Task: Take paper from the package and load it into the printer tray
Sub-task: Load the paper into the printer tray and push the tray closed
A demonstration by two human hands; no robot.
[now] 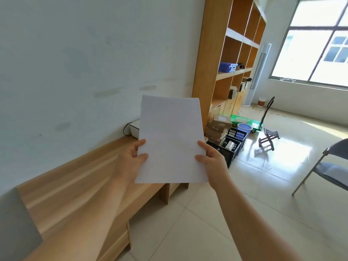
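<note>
A white stack of paper (170, 140) stands upright in front of me, held by both hands. My left hand (131, 161) grips its lower left edge, thumb on the front. My right hand (212, 159) grips the lower right edge the same way. Behind the sheets, a white printer (134, 129) sits at the far end of the low wooden bench (75, 181) against the wall; most of it is hidden by the paper. Its tray and the paper package are out of sight.
A tall wooden shelf unit (231, 59) rises past the bench. On the floor lie black crates (229, 146), cardboard boxes (218, 127), a green trolley (246, 121) and a small stool (268, 138). A folding chair (323, 166) stands at the right.
</note>
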